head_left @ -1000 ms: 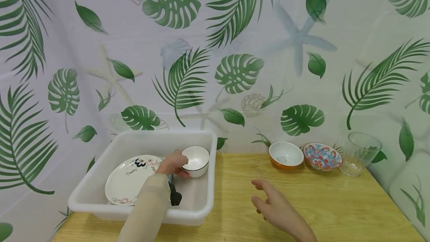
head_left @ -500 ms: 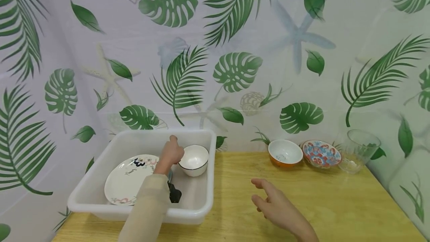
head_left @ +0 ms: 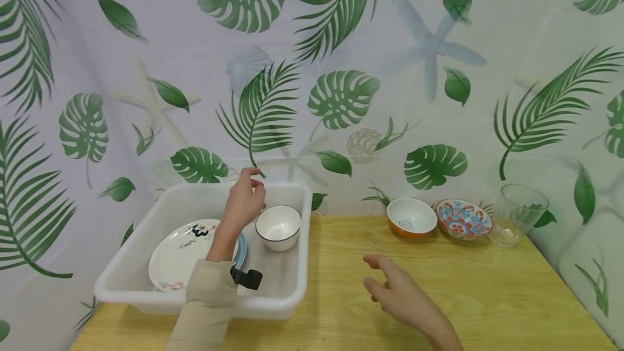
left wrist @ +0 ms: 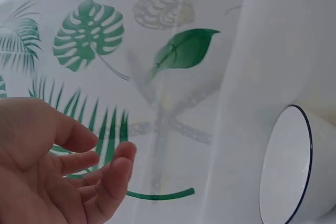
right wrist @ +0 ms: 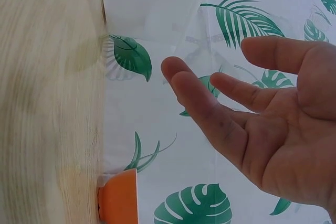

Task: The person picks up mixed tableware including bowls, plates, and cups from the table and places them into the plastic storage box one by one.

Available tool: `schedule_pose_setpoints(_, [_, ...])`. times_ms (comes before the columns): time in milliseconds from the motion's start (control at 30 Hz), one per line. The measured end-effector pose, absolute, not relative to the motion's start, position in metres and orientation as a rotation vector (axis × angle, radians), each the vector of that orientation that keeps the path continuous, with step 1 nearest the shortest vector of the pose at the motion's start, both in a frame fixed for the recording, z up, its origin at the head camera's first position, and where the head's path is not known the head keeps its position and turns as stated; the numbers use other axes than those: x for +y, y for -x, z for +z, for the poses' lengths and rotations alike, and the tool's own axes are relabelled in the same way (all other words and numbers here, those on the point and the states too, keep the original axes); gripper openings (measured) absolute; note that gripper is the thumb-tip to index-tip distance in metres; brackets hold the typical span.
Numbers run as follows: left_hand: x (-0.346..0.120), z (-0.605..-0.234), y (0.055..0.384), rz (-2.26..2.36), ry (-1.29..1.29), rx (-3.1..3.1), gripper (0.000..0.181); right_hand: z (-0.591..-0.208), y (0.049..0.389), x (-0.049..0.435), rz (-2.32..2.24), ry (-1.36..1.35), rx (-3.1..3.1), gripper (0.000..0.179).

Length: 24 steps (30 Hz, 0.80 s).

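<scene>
My left hand [head_left: 244,202] hovers over the white plastic tub [head_left: 301,264], fingers loosely bent and holding nothing. Just right of it, a white bowl with a dark rim [head_left: 278,229] sits inside the tub; the left wrist view shows that bowl [left wrist: 286,166] apart from the fingers. A large white plate with floral patterns [head_left: 175,256] lies in the tub's left part, partly hidden by my forearm. Beneath it shows the edge of a blue dish [head_left: 241,252]. My right hand [head_left: 402,294] hangs over the wooden table, its fingers relaxed and touching nothing.
At the back right of the table [head_left: 351,286] stand an orange bowl with a white inside [head_left: 411,218], a red-and-blue patterned bowl [head_left: 463,221] and a clear glass [head_left: 519,215]. A leaf-printed curtain [head_left: 341,177] hangs behind them.
My left hand has let go of the dark-rimmed bowl and risen up and away from it toward the tub's back edge. The bowl stays in the tub. My right hand has hardly moved.
</scene>
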<state>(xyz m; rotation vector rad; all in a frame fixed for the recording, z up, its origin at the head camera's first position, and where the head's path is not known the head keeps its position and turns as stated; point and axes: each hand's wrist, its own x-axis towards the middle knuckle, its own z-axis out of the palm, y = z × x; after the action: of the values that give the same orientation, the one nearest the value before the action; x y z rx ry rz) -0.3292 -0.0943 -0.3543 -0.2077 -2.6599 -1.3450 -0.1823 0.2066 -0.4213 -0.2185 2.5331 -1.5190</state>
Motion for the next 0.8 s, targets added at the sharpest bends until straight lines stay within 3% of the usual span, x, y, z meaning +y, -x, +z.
schedule_pose_setpoints(233, [-0.090, -0.344, 0.283, -1.289, 0.306, -2.715, 0.045, -0.420, 0.182, 0.205, -1.515, 0.207, 2.529, 0.051])
schedule_pose_setpoints(533, [-0.082, -0.368, 0.235, -1.291, 0.330, -2.677, 0.036, -0.421, 0.180, 0.206, -1.522, 0.241, 2.544, 0.050])
schedule_pose_setpoints(800, [-0.069, -0.385, 0.216, -1.279, 0.380, -2.635, 0.030, -0.420, 0.181, 0.209, -1.516, 0.229, 2.539, 0.049])
